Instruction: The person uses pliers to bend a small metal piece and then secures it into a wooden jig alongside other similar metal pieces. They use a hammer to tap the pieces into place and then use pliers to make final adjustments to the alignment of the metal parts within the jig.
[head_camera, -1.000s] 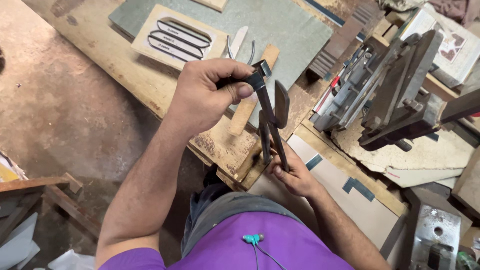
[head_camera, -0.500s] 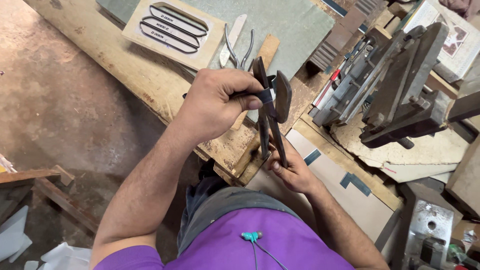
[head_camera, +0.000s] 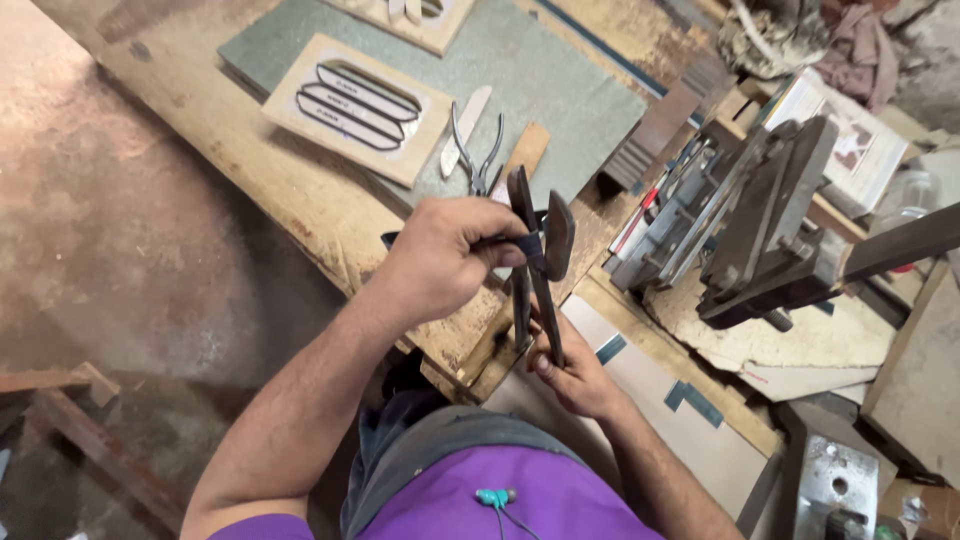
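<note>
Behind both hands, a pale rectangular tray (head_camera: 358, 108) holds dark oval pieces.

Pliers (head_camera: 478, 150) lie on mat (head_camera: 560, 80), beside template (head_camera: 350, 105).

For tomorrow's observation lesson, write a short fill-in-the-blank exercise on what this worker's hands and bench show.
1. The right hand grips the two long handles of the dark metal ____.
2. The left hand holds a small dark tool against their ____.
3. The pale wooden block on the bench has ____ long slots.

Missing words: pincers; head; three
</note>
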